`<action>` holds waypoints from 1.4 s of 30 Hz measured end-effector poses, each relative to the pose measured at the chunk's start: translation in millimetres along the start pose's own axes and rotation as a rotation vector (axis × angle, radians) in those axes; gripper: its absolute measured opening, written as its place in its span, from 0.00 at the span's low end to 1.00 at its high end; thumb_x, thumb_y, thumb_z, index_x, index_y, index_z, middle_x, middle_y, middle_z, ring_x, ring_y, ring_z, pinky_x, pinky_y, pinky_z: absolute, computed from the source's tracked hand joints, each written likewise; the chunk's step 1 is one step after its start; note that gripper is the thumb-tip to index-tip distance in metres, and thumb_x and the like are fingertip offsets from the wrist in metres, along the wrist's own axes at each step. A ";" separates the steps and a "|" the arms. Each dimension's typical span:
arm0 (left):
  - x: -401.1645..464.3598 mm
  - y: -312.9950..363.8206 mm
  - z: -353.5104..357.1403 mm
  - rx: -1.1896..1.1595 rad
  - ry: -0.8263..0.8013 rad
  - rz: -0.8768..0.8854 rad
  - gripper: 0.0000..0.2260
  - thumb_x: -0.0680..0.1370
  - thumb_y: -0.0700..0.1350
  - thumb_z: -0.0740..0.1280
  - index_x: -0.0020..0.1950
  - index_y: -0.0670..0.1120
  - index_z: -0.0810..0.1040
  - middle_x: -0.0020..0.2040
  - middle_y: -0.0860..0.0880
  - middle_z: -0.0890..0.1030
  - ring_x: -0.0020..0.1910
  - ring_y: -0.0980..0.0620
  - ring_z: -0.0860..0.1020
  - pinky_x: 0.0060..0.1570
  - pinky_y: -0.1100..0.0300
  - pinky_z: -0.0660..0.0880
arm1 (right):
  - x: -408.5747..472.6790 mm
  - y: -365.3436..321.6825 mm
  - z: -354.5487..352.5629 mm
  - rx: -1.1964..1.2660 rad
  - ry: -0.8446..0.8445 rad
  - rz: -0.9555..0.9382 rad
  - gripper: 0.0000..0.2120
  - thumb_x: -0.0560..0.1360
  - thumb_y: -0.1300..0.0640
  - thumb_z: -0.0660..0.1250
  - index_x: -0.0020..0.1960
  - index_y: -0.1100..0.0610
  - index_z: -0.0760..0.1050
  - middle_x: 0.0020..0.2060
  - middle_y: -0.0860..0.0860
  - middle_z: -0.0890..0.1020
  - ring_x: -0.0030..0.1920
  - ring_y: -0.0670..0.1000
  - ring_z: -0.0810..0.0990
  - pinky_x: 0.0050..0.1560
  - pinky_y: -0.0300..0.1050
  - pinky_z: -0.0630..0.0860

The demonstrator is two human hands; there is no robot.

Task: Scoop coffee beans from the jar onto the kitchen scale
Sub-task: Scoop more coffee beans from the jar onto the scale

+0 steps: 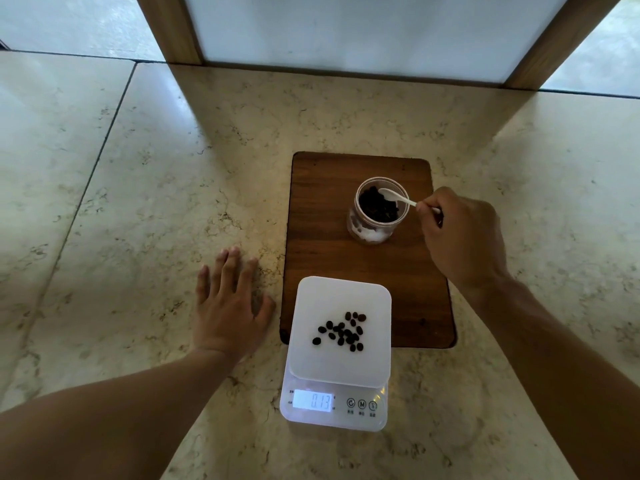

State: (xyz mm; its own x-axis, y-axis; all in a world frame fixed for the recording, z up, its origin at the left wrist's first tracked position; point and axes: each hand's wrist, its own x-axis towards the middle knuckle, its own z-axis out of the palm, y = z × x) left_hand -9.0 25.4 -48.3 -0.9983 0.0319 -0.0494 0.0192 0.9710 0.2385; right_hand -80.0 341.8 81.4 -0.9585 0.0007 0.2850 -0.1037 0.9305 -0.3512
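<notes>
A clear open jar [363,230] with dark coffee beans [375,207] inside stands on a dark wooden board [318,216]. My right hand [460,237] pinches the handle of a small white spoon [394,196], whose bowl rests over the jar's mouth. A white kitchen scale [337,362] sits in front, partly on the board's near end, with several loose beans [343,331] on its platform; its lit display reads 013. My left hand [228,303] lies flat, fingers spread, on the stone counter left of the scale.
The pale marble counter [156,188] stretches all around the board. A wood-framed frosted panel [363,32] rises at the back edge.
</notes>
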 end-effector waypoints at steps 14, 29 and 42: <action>-0.2 -0.9 -0.1 0.024 -0.015 -0.001 0.32 0.78 0.62 0.50 0.79 0.49 0.59 0.81 0.43 0.55 0.81 0.46 0.47 0.78 0.43 0.45 | 19.9 0.7 4.2 0.017 -0.193 0.257 0.10 0.79 0.56 0.68 0.47 0.59 0.86 0.34 0.55 0.84 0.32 0.52 0.79 0.31 0.36 0.66; -0.8 1.2 -3.1 0.022 -0.025 -0.004 0.31 0.77 0.61 0.50 0.78 0.49 0.61 0.81 0.43 0.55 0.81 0.45 0.47 0.78 0.42 0.46 | 24.9 3.8 5.8 0.403 -0.290 0.642 0.12 0.78 0.57 0.69 0.37 0.56 0.83 0.24 0.50 0.82 0.18 0.41 0.74 0.21 0.35 0.72; -0.3 2.5 -4.9 0.005 -0.023 -0.003 0.31 0.77 0.61 0.51 0.78 0.49 0.61 0.81 0.42 0.57 0.81 0.44 0.48 0.78 0.42 0.46 | 19.4 -4.1 -5.1 0.637 -0.342 0.836 0.11 0.80 0.60 0.66 0.43 0.64 0.82 0.31 0.55 0.79 0.26 0.48 0.71 0.21 0.35 0.67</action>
State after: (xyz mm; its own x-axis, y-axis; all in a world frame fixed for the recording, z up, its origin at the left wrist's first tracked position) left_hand -8.9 26.6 -43.0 -0.9968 0.0346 -0.0720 0.0169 0.9723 0.2332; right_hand -96.8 339.9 92.9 -0.8030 0.3484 -0.4835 0.5873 0.3249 -0.7413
